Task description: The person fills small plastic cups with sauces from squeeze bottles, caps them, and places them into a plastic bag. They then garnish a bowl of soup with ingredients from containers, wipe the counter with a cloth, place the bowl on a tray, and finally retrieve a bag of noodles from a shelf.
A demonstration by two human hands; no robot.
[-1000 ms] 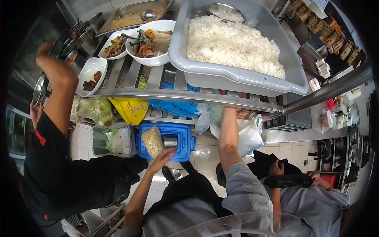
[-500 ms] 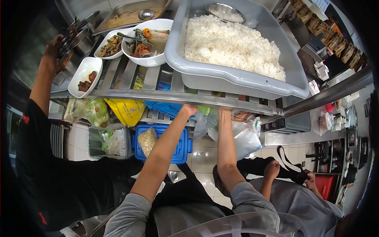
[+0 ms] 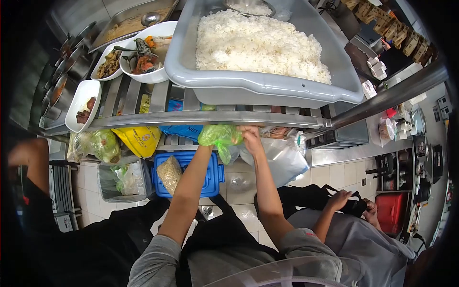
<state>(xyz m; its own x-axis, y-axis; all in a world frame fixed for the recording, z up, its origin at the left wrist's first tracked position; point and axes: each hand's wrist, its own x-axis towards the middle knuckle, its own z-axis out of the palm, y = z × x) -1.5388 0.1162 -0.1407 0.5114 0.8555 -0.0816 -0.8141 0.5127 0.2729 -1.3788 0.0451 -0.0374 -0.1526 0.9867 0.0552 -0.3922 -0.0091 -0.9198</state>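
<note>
Just below the front rail of the slatted metal shelf (image 3: 229,119), a green plastic bag (image 3: 221,137) with something leafy-looking inside is between my hands. My left hand (image 3: 206,143) is under and behind this bag, its fingers hidden. My right hand (image 3: 250,136) has its fingers closed on the bag's right end. Above, on the shelf, a grey tub (image 3: 267,93) holds white rice (image 3: 258,45) and a metal bowl (image 3: 251,6). A blue bag (image 3: 180,131) and a yellow bag (image 3: 140,139) lie left of my hands; a white plastic bag (image 3: 279,160) hangs on the right.
Food bowls, including a white one (image 3: 83,106), stand on the shelf's left. A blue lidded box (image 3: 210,179) and a grey bin (image 3: 121,184) are on the floor. One person is at the left (image 3: 28,160); another at the right holds a black strap (image 3: 345,201).
The green bag has come out from under the shelf, with my hands at it. The view has shifted, and the left person's arm has drawn back from the pots.
</note>
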